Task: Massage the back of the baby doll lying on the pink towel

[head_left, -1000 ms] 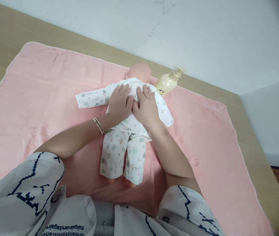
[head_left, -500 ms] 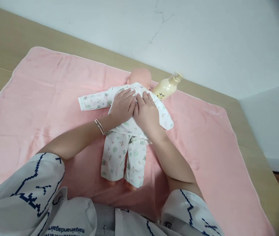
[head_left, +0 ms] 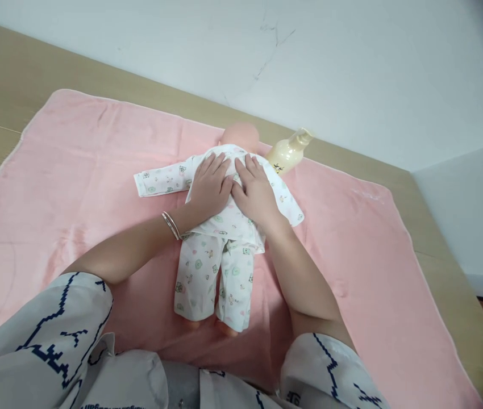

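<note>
A baby doll [head_left: 241,135] in a white printed top [head_left: 228,227] and matching trousers [head_left: 199,275] lies stretched out with its head away from me. Its back seems to face up, and its face is not visible. My left hand [head_left: 211,184] rests flat on the left side of the doll's upper body, fingers extended. On the right side, my right hand [head_left: 256,190] lies flat in the same way. The thumbs nearly meet in the middle. Neither hand grips anything.
A pale yellow pump bottle [head_left: 289,152] lies tilted beside the doll's head, to the right. Beneath everything is a pink blanket [head_left: 96,147] spread over a wooden table [head_left: 24,62]. Behind the table rises a white wall [head_left: 352,74].
My hands have moved slightly apart at the fingers on the doll's upper body, the thumbs still close together. The view has shifted a little; the doll and bottle otherwise stay put.
</note>
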Motion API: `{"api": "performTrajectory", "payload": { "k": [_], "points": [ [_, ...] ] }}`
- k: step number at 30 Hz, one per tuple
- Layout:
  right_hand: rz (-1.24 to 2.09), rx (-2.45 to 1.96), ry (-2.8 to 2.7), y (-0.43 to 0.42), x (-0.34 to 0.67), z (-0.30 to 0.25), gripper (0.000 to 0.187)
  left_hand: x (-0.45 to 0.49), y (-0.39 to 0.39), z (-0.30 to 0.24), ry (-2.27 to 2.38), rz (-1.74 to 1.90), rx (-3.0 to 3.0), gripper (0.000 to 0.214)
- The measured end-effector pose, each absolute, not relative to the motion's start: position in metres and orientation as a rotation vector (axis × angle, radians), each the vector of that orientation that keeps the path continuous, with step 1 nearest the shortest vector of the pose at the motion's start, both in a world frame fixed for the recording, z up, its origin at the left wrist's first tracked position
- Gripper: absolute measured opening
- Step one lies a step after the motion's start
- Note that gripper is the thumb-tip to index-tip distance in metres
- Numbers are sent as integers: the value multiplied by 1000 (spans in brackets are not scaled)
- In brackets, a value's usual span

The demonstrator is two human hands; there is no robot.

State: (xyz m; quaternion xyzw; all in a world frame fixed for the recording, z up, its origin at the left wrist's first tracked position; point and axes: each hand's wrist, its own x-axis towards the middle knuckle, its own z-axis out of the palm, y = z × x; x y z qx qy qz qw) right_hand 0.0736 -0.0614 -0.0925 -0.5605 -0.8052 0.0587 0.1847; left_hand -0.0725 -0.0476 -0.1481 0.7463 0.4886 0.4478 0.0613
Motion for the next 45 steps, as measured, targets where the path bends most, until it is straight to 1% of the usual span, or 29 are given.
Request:
{"api": "performTrajectory", "payload": {
  "k": [3,6,11,15,17,22,27,31,34,39,42,45],
  "points": [
    [240,-1526,-2272,-50,82,-93,62,-72,-42,-149,1442,1293,2293,48],
    [234,-1550,-2234,-51,78,-93,59,-74,-39,-151,1400,1306,2311,46],
    [33,-1649,-2154,-76,58,-91,47,-79,-44,-152,1325,1458,2359,48],
    [-129,-1680,-2257,-96,55,-81,47,-81,-49,-150,1287,1534,2337,48],
    [-106,-1695,-2315,-97,58,-75,47,-81,-49,-149,1279,1517,2305,47],
    [123,-1667,-2254,-75,67,-81,52,-79,-41,-153,1367,1406,2194,47],
    [160,-1648,-2223,-66,70,-86,54,-78,-37,-158,1370,1395,2173,51],
    [77,-1585,-2193,-76,72,-75,55,-79,-40,-156,1337,1413,2141,65],
    [-9,-1518,-2141,-75,70,-81,55,-80,-41,-153,1332,1384,2103,77],
    [149,-1582,-2198,-68,60,-102,51,-79,-41,-150,1363,1325,2084,90],
    [179,-1593,-2191,-68,58,-103,52,-78,-42,-150,1371,1310,2087,92],
    [195,-1569,-2171,-69,62,-98,52,-77,-44,-149,1412,1305,2083,85]
  ]
}}
